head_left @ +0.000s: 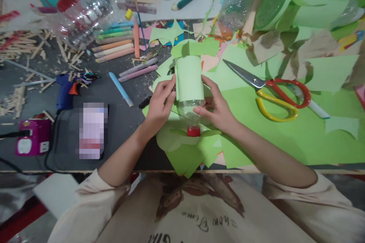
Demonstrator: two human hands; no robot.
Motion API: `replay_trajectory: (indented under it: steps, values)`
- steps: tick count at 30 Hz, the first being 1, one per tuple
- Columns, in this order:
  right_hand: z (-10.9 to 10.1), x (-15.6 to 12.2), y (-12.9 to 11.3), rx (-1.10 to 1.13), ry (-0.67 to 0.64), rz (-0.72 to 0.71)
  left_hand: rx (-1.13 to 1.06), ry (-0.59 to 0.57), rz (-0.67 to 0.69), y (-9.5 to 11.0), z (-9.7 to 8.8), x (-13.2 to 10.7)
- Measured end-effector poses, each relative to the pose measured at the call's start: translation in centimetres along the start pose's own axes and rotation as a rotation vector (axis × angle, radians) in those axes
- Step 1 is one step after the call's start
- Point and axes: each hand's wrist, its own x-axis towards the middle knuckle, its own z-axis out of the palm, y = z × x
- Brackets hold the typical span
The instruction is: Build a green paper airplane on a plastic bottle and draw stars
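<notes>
A clear plastic bottle (191, 109) lies with its red cap (193, 131) towards me. Pale green paper (189, 78) is wrapped around its body, and a narrow strip of paper stands out along the left side. My left hand (163, 100) is closed at that left side, thumb and fingers at the paper's edge. From the right, my right hand (217, 103) grips the bottle, with the thumb on the bare plastic near the shoulder and the index finger along the paper. Some fingertips are hidden behind the bottle. Green paper pieces (182, 155) lie underneath.
Scissors (258, 82) with red and yellow handles lie open on the right over a green sheet (251, 136). A glue gun (64, 89), a phone (92, 131) and a purple box (33, 136) lie left. Markers (115, 47), wood sticks (18, 102) and bottles (88, 15) crowd the back.
</notes>
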Motion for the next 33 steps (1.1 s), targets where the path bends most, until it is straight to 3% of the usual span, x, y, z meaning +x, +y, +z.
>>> replay_trajectory:
  steps: [9,15,17,20,26,29,33]
  values:
    - [0.5,0.0,0.0,0.098,0.053,0.012,-0.061,-0.018,0.011,0.5,-0.2,-0.3]
    - [-0.4,0.3,-0.1,0.161,-0.077,-0.089,-0.006,0.011,-0.024,0.5,-0.8,-0.4]
    - [-0.6,0.4,-0.1,0.105,-0.128,-0.147,-0.017,0.01,-0.025,0.5,-1.0,-0.3]
    - [-0.4,0.4,-0.1,-0.068,-0.102,-0.234,-0.024,0.016,-0.018,0.3,-1.1,-0.3]
    - [1.0,-0.4,-0.8,-0.608,-0.102,-0.399,-0.089,0.051,-0.088,0.0,-1.0,-0.4]
    - [0.8,-0.3,-0.8,-0.63,-0.109,-0.396,-0.095,0.065,-0.108,0.1,-1.1,-0.4]
    - [-0.9,0.5,-0.2,-0.526,-0.043,-0.385,-0.1,0.08,-0.14,0.4,-1.3,-0.3]
